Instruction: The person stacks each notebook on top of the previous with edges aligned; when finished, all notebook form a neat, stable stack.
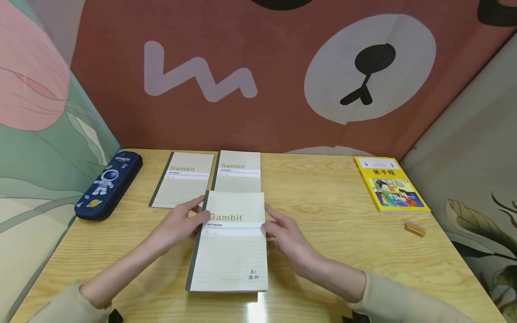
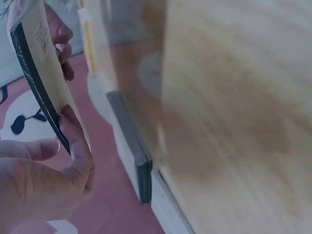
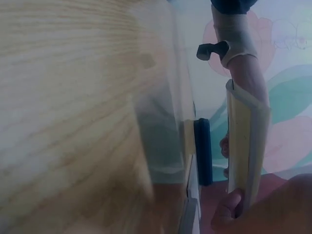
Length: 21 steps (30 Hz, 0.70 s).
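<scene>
Both hands hold a pale Gambit notebook point(image 1: 230, 260) with a dark spine, raised above the table near its front. My left hand point(image 1: 177, 226) grips the spine edge, thumb on the cover and fingers behind. On the opposite edge, my right hand point(image 1: 292, 242) pinches it the same way. In the left wrist view a gap separates the held notebook point(image 2: 39, 63) from the tabletop. Whether it is one notebook or several stacked, I cannot tell. Behind it lie two matching notebooks, one at left point(image 1: 183, 190) and one at centre point(image 1: 238, 175), the latter partly hidden.
A dark blue space-themed pencil case point(image 1: 109, 186) lies at the table's left edge. Toward the right are a yellow picture book point(image 1: 396, 184) and a small orange-brown block point(image 1: 415, 229), perhaps an eraser. A red printed wall point(image 1: 202, 121) rises behind the wooden table point(image 1: 323, 188).
</scene>
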### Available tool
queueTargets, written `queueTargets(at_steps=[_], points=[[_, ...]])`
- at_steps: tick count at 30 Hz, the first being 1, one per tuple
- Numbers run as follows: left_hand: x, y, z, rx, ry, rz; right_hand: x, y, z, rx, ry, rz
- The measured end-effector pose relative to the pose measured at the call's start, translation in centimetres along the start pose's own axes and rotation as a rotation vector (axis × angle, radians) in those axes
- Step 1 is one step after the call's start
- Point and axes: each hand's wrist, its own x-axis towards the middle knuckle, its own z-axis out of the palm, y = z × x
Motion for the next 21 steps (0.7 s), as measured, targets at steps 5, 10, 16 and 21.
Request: queueTargets(at_steps=[5,10,16,21], points=[[1.1,1.1,-1.1,-0.027,0.015,0.041,1.2,-1.3,-0.2,0.019,0.038,-0.031],[2.3,2.6,-2.2,-0.079,0.033,0.065,2.2,-3.0,-0.5,0.042,0.071,-0.084],[3.6,3.6,-3.1,-0.171,0.052,0.088,3.4,-4.9,-0.9,0.107,0.094,-0.126],[4.6,4.3,-3.1,-0.306,0.077,0.099,4.4,-5.7,-1.1,0.175,0.152,-0.126]])
